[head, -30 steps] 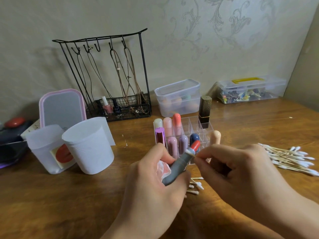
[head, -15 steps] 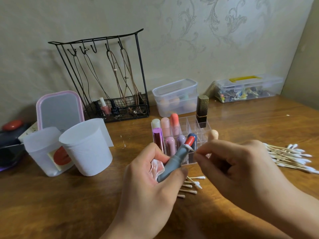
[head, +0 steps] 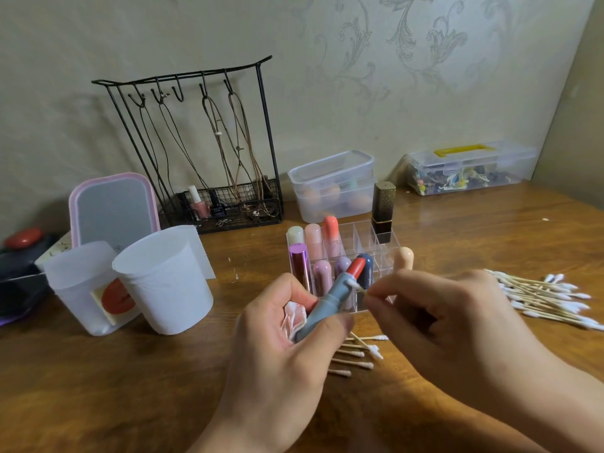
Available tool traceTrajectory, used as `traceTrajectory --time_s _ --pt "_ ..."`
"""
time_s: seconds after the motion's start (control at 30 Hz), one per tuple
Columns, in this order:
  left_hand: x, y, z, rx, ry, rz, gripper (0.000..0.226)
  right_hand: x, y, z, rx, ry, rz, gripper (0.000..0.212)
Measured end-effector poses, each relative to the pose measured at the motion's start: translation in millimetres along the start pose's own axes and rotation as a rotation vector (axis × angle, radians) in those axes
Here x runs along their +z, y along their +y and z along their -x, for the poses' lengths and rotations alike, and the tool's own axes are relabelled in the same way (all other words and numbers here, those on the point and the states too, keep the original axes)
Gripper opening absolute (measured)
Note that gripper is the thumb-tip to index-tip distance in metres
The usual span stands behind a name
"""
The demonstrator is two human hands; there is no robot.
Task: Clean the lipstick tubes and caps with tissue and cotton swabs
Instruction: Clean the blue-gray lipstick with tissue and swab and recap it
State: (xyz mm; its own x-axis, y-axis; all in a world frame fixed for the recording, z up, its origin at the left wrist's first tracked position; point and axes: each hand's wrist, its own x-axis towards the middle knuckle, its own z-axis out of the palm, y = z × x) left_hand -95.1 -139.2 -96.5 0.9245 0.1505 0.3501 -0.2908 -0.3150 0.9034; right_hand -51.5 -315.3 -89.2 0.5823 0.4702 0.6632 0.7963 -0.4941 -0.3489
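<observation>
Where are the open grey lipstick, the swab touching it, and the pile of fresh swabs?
grey lipstick (head: 327, 304), head view, mid barrel.
cotton swab (head: 353, 284), head view, white tip.
pile of fresh swabs (head: 542, 299), head view, middle sticks.

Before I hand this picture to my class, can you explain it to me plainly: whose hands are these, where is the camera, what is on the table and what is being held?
There is no machine here. A person wears a camera on the head, so the one view looks forward and down at their own two hands over a wooden table.

The left hand grips an open grey lipstick tube with its red stick out, plus a crumpled tissue. The right hand pinches a cotton swab, whose tip touches the tube's rim just below the red stick.

On the table: a clear organiser with more lipsticks standing in it, a pile of fresh swabs on the right, a few loose swabs under the hands, two white cups, a small mirror, a black wire jewellery stand and clear storage boxes by the wall.
</observation>
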Motion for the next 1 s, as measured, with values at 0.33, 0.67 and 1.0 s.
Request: traceTrajectory --time_s 0.33,0.67,1.0 --pt "-1 -3 0 -0.022 -0.03 0.05 0.028 2 0 1 0.001 -0.029 -0.027 0.004" --pt "0 -4 -1 -0.015 -0.143 0.118 0.038 7 1 3 0.019 0.035 -0.027 0.002" --pt "7 6 3 -0.181 0.041 0.216 0.025 6 2 2 -0.011 0.079 -0.013 0.005"
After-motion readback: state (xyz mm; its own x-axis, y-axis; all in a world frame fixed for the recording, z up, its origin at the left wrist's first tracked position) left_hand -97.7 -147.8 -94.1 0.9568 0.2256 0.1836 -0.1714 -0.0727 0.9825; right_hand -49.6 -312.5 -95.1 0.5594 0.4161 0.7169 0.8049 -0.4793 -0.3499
